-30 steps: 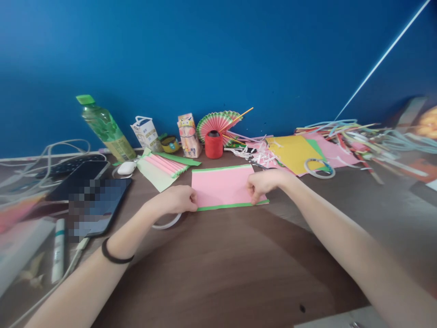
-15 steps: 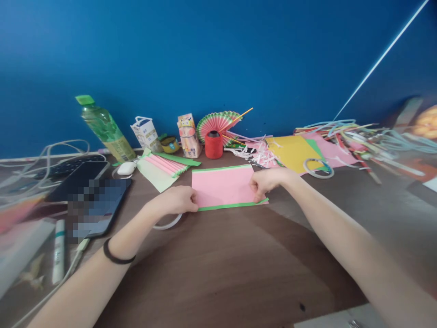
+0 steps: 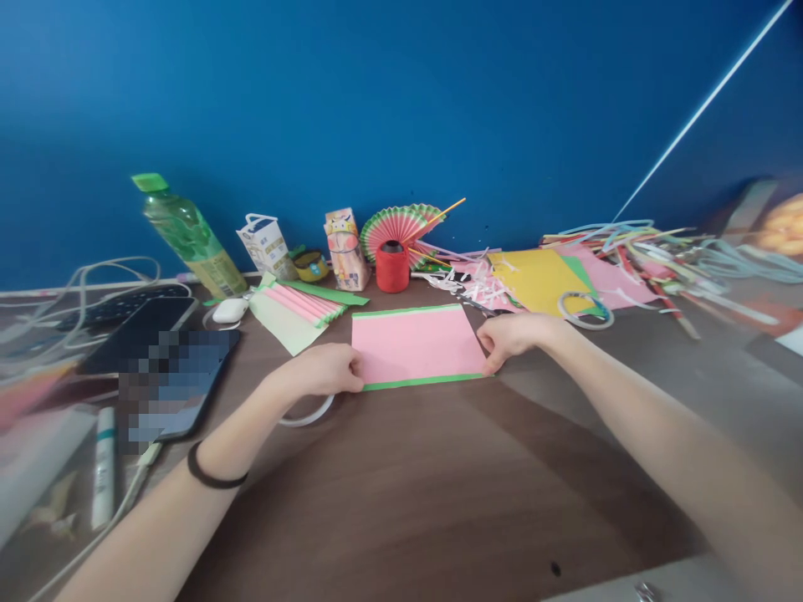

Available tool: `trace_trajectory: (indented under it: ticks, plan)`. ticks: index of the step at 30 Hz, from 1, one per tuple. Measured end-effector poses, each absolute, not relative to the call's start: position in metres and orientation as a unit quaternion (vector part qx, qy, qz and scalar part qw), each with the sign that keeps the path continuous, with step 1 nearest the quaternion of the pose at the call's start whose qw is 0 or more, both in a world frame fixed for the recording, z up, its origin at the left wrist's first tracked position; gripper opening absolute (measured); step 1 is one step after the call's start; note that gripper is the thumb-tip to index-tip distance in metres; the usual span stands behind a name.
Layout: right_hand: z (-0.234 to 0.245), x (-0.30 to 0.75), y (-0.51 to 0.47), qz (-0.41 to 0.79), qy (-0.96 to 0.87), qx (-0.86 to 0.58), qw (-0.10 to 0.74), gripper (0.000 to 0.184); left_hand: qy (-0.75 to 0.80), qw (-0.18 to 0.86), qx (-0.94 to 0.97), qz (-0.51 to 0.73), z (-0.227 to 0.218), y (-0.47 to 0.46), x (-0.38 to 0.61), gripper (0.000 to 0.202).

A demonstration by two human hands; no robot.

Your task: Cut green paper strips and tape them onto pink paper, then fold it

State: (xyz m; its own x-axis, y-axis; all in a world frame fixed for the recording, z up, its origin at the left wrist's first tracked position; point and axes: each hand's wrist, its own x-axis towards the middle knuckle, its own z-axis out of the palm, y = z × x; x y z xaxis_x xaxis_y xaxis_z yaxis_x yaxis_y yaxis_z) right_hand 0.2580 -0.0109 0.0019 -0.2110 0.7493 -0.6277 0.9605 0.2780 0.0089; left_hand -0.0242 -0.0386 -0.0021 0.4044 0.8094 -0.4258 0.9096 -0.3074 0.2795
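A pink sheet of paper with green strips along its far and near edges lies flat on the brown table. My left hand is closed at its near left corner, thumb and fingers pinching the edge. On the opposite side my right hand grips the right edge close to the near corner, fingers curled together. Part of a white ring shows beside my left wrist. Beyond the left hand lies a pleated pink and green paper on a pale green sheet.
A red spool-like item, a folded paper fan, a small box and a green bottle stand by the blue wall. Yellow paper, a roll of tape and paper scraps lie right; a tablet lies left.
My right hand has slid outward to the right, from over the sheet to its right edge. My left hand keeps its place at the left corner.
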Motion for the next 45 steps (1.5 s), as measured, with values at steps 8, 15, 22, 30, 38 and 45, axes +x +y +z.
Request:
trace_trajectory:
  ticks: [8, 15, 22, 30, 38, 45]
  plan:
    - [0.003, 0.267, -0.005, -0.216, 0.727, 0.588, 0.281, 0.029, 0.533, 0.265, 0.797, -0.099, -0.004, -0.036, -0.026, 0.008]
    - [0.018, 0.227, -0.01, -0.224, 0.797, 0.539, 0.153, 0.019, 0.526, 0.267, 0.799, -0.115, -0.003, -0.033, -0.025, 0.009]
    - [0.002, 0.177, -0.021, -0.228, 0.857, 0.455, 0.082, 0.045, 0.53, 0.274, 0.796, -0.107, 0.001, -0.036, -0.024, 0.008]
    - [-0.013, 0.166, -0.027, -0.157, 0.86, 0.475, 0.102, 0.058, 0.518, 0.278, 0.804, -0.094, -0.001, -0.037, -0.027, 0.011]
    - [-0.012, 0.164, -0.027, -0.153, 0.854, 0.48, 0.131, 0.062, 0.507, 0.279, 0.809, -0.1, -0.001, -0.034, -0.029, 0.016]
    - [-0.013, 0.164, -0.029, -0.147, 0.855, 0.481, 0.124, 0.062, 0.497, 0.293, 0.808, -0.122, 0.002, -0.033, -0.034, 0.013]
